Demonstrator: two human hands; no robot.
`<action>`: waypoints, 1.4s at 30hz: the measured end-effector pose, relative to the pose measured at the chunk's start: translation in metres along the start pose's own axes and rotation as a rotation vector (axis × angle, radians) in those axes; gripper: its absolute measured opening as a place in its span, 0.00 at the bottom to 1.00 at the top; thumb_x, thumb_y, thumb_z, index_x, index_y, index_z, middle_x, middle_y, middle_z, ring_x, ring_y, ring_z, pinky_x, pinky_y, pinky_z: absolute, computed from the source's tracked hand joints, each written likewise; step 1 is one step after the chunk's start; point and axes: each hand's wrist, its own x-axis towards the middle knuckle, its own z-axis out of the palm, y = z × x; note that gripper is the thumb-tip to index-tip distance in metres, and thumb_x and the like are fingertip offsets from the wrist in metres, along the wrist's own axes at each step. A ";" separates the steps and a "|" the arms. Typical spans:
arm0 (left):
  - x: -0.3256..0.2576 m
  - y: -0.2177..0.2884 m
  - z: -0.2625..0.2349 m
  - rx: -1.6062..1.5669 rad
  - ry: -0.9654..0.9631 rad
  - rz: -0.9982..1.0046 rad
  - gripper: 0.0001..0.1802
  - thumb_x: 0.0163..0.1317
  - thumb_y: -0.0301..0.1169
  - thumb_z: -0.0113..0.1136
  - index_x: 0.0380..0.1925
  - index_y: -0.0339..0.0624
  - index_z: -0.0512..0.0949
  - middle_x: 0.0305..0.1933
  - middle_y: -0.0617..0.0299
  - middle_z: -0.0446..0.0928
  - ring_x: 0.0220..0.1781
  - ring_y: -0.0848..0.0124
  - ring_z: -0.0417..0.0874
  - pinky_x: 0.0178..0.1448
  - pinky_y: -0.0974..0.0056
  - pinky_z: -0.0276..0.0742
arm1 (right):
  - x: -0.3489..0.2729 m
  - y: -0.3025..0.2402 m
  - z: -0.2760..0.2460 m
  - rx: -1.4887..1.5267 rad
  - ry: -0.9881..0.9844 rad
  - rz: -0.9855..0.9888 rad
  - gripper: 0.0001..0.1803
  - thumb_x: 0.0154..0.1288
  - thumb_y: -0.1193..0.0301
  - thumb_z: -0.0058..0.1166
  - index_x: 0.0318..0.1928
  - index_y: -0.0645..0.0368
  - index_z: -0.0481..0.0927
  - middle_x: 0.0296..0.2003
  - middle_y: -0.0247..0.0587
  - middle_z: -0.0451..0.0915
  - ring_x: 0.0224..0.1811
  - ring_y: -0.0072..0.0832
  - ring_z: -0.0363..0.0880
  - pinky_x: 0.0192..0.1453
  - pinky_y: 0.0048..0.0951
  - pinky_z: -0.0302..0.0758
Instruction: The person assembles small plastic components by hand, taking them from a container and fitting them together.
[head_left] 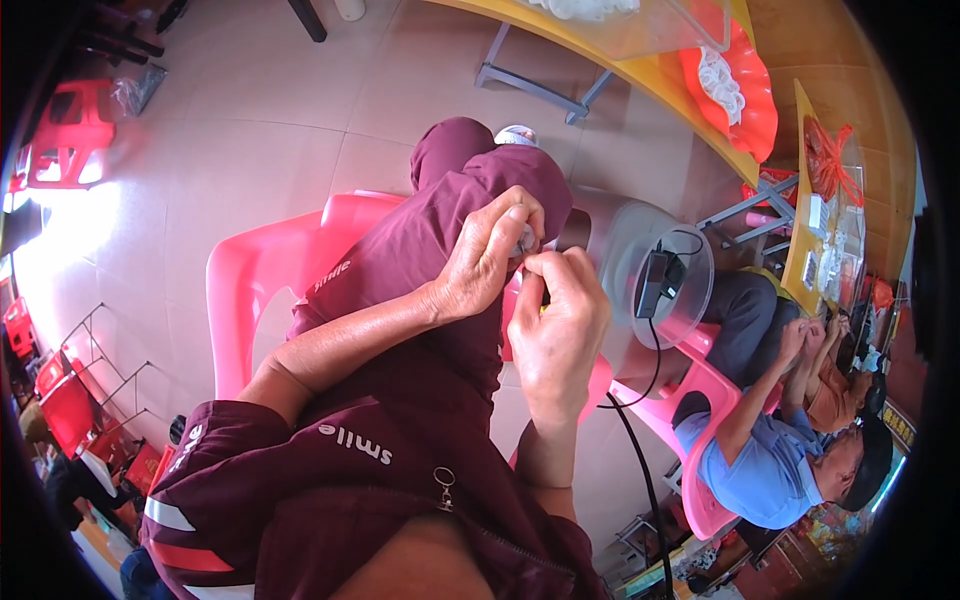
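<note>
My left hand [488, 252] rests on my raised knee in maroon trousers [420, 240], its fingertips pinching a small pale object [527, 238]. My right hand [558, 320] is closed just beside it, thumb and forefinger meeting the same small object. What else the right hand grips is hidden by its fingers. Both forearms come up from my maroon jacket [340, 470] at the bottom.
A pink plastic chair [260, 290] stands under my leg. An upturned clear bucket [640, 260] carries a black device with a cable [655, 285]. Another person in a blue shirt [760, 470] sits at right. A yellow table [680, 80] with an orange tray is behind.
</note>
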 end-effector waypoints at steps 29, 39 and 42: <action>0.002 0.003 -0.002 0.076 -0.051 0.000 0.21 0.74 0.41 0.32 0.32 0.37 0.68 0.26 0.63 0.69 0.27 0.77 0.69 0.30 0.71 0.67 | 0.009 0.013 -0.008 0.170 -0.103 0.014 0.07 0.50 0.86 0.54 0.30 0.64 0.76 0.26 0.43 0.74 0.25 0.43 0.76 0.26 0.39 0.69; 0.003 0.004 -0.004 0.024 -0.051 -0.034 0.20 0.74 0.39 0.34 0.30 0.37 0.68 0.25 0.64 0.68 0.26 0.79 0.67 0.28 0.73 0.65 | 0.007 0.018 -0.003 0.182 -0.105 -0.108 0.06 0.51 0.87 0.52 0.28 0.64 0.72 0.25 0.42 0.71 0.23 0.42 0.74 0.25 0.40 0.67; 0.003 0.002 -0.004 0.033 -0.043 -0.007 0.20 0.73 0.39 0.34 0.30 0.37 0.68 0.25 0.65 0.67 0.26 0.79 0.66 0.28 0.73 0.65 | 0.007 0.018 -0.004 0.150 -0.115 -0.122 0.07 0.50 0.87 0.52 0.28 0.63 0.72 0.26 0.42 0.71 0.23 0.42 0.74 0.25 0.39 0.68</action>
